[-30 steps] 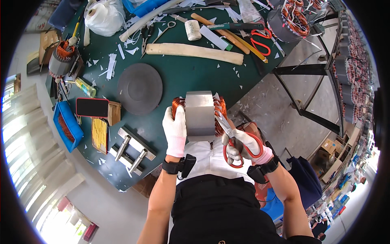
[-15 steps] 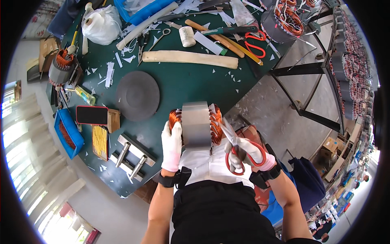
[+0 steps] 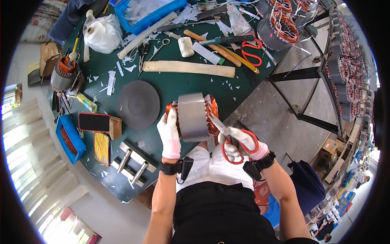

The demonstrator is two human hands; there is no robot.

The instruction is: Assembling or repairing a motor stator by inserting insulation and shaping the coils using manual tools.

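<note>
Your left hand (image 3: 170, 134), in a white glove, grips the side of a motor stator (image 3: 191, 116) and holds it up over the near edge of the green workbench (image 3: 170, 87), just above your lap, while your right hand (image 3: 240, 142), also gloved, is closed through the red handles of a pair of scissors (image 3: 231, 138) whose blades point at the copper winding on the stator's right end. You can see the stator as a grey steel cylinder lying on its side, with orange-copper coils bulging from both ends. Just beyond it on the bench lies one dark round disc (image 3: 138, 104), and past that one long pale wooden strip (image 3: 189, 68). You have a second pair of red-handled scissors (image 3: 251, 52) lying farther back, beside a wooden-handled mallet (image 3: 203, 42). To your left sit one black phone (image 3: 94, 121), a small blue tray (image 3: 70, 138), a bundle of yellow strips (image 3: 102, 148) and a metal fixture with two pegs (image 3: 134, 162). You can count one more wound stator (image 3: 63, 74) at the bench's left edge and another (image 3: 280, 22) at the far right, with a row of others on the rack (image 3: 345, 69) beside the bench. White paper scraps lie scattered across the bench top.
</note>
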